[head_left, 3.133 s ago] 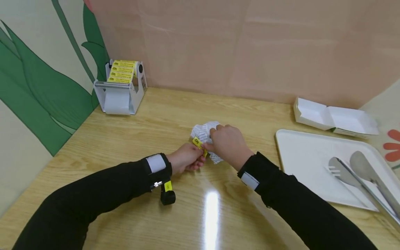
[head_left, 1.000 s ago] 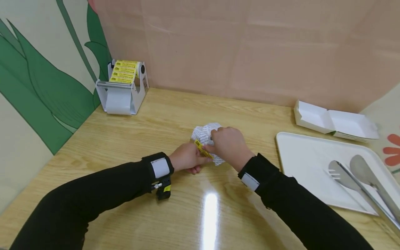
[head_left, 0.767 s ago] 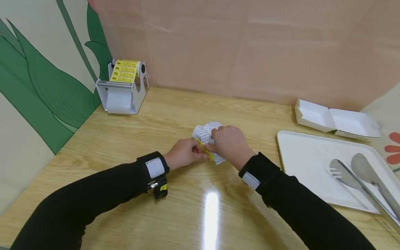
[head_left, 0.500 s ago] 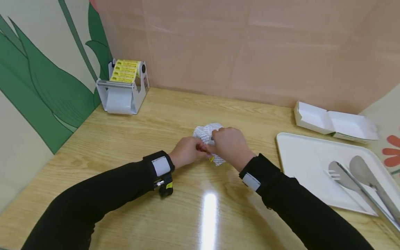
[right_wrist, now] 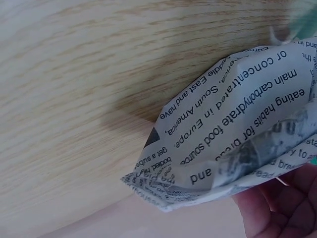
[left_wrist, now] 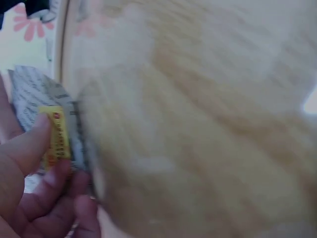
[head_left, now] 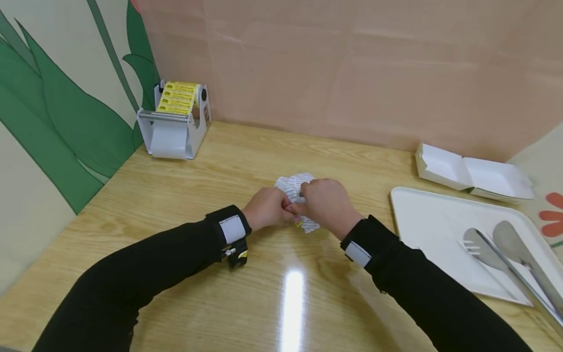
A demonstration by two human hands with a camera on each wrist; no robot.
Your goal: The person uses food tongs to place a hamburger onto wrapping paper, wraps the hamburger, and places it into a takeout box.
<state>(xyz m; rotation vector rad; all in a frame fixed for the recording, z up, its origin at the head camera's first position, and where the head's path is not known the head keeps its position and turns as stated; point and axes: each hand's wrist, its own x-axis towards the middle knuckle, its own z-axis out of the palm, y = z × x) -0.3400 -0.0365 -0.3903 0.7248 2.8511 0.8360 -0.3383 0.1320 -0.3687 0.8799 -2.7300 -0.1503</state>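
Observation:
A bundle wrapped in white paper with black print (head_left: 291,184) sits on the table between the hands. My right hand (head_left: 327,205) grips it from the right, curled fingers over its near side. From the left, my left hand (head_left: 266,209) meets it with thumb and fingers bent. The left wrist view has a yellow sticker (left_wrist: 60,134) lying flat against the paper, my thumb on it and a fingertip at its lower end. Folded and creased printed paper (right_wrist: 213,134) fills much of the right wrist view. What is inside the wrapper is hidden.
A label dispenser (head_left: 171,122) with a roll of yellow stickers stands at back left. To the right, a white tray (head_left: 422,220) bears a metal spoon (head_left: 510,234) and other metal utensils. Behind it lies an opened white box (head_left: 497,178) near the wall.
My left hand has turned and moved up and right onto the wrapper, so the yellow sticker is now mostly covered in the head view. My right hand keeps its hold on the bundle.

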